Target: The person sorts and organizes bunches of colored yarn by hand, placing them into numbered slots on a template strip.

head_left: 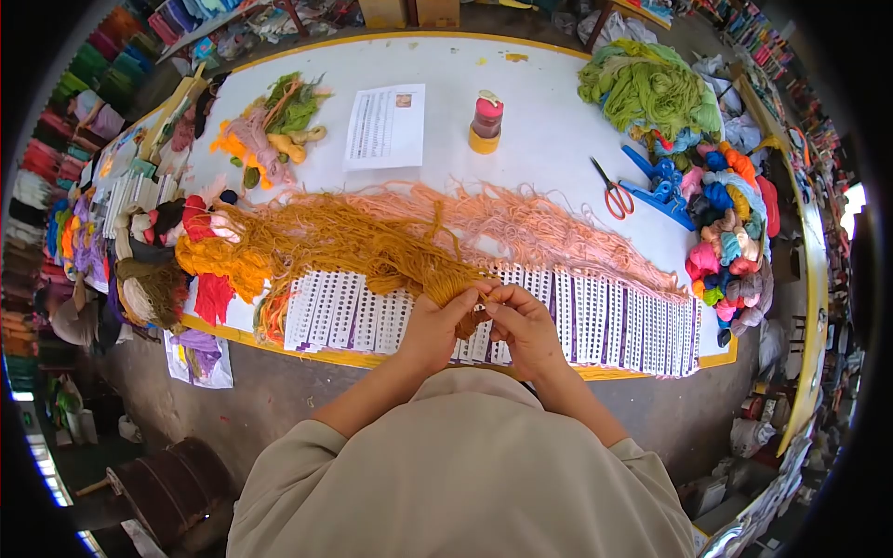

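Observation:
My left hand is closed round the end of a long mustard-brown yarn skein, which trails away to the left across the table. Close beside it, my right hand pinches strands at the same skein end, its fingertips almost touching the left thumb. Under and around my hands lies a row of white punched cards along the near table edge. Pale pink yarn is looped in strands above the cards, partly covered by the mustard-brown skein.
A printed sheet and a stacked pink-and-yellow container stand farther back. Scissors lie beside blue plastic tools. Green yarn and coloured balls crowd the right; orange yarn lies left.

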`<state>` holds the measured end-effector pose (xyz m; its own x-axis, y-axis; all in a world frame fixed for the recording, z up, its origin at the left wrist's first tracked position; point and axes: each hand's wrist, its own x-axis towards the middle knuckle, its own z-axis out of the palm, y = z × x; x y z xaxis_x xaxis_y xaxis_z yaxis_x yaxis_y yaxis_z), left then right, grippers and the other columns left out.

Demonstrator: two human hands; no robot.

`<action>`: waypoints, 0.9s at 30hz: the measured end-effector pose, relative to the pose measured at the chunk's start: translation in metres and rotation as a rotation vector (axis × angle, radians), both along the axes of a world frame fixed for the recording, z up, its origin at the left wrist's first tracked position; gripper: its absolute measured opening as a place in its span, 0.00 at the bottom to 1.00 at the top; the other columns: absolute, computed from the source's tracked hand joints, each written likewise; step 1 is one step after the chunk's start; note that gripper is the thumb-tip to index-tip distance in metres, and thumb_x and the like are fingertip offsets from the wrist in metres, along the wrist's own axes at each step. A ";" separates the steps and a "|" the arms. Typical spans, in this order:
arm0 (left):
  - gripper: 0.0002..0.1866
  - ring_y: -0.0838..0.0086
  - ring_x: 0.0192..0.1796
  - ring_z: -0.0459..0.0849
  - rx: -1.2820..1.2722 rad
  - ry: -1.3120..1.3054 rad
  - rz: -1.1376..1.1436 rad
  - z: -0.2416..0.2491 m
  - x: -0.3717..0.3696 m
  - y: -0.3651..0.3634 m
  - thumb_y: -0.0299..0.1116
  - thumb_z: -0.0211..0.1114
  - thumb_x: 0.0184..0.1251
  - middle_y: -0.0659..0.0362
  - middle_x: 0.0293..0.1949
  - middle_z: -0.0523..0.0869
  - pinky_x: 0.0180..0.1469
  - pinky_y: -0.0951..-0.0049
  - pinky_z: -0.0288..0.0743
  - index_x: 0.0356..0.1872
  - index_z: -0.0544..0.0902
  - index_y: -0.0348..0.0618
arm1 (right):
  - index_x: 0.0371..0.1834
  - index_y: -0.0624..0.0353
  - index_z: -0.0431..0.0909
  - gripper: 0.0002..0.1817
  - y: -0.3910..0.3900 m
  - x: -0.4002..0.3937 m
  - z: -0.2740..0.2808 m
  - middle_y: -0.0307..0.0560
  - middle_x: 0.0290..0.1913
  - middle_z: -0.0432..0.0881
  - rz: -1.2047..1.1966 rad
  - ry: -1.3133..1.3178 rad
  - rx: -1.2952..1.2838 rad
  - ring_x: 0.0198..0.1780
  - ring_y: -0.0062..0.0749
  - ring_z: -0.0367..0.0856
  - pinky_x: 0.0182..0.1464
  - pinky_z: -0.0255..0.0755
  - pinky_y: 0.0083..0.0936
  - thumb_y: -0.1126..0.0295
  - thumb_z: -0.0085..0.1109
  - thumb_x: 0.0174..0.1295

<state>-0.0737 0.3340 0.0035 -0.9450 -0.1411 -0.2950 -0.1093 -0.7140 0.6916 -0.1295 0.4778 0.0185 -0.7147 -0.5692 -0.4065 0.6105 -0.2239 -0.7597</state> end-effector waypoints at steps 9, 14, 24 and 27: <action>0.12 0.86 0.27 0.73 -0.232 -0.227 -0.038 0.013 -0.006 0.007 0.32 0.62 0.69 0.66 0.33 0.81 0.25 0.84 0.62 0.48 0.82 0.37 | 0.39 0.56 0.77 0.04 0.001 -0.005 -0.005 0.37 0.53 0.80 -0.049 -0.005 0.073 0.28 0.12 0.69 0.31 0.69 0.15 0.74 0.59 0.61; 0.09 0.86 0.25 0.71 -0.168 -0.176 0.008 0.016 -0.009 0.007 0.34 0.60 0.71 0.67 0.29 0.79 0.24 0.84 0.61 0.44 0.82 0.39 | 0.39 0.58 0.74 0.03 0.004 -0.012 -0.007 0.38 0.40 0.79 -0.027 -0.126 -0.103 0.29 0.14 0.69 0.28 0.66 0.14 0.73 0.55 0.64; 0.11 0.63 0.42 0.86 0.239 -0.169 0.095 0.005 -0.038 -0.036 0.36 0.57 0.72 0.50 0.38 0.86 0.41 0.70 0.82 0.45 0.80 0.38 | 0.37 0.57 0.73 0.05 0.005 -0.027 -0.018 0.34 0.31 0.73 -0.033 0.384 0.330 0.28 0.15 0.67 0.34 0.67 0.15 0.69 0.52 0.69; 0.11 0.68 0.30 0.81 0.380 -0.230 0.083 -0.061 -0.039 -0.106 0.35 0.58 0.68 0.53 0.31 0.83 0.33 0.71 0.77 0.39 0.79 0.37 | 0.34 0.56 0.70 0.05 0.034 -0.070 -0.044 0.43 0.45 0.79 -0.392 0.520 0.251 0.48 0.26 0.74 0.54 0.69 0.26 0.71 0.50 0.70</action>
<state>-0.1124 0.2278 -0.0574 -0.8389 -0.0543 -0.5416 -0.1615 -0.9254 0.3429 -0.1990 0.5120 -0.0254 -0.9858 -0.1629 -0.0417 0.0639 -0.1332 -0.9890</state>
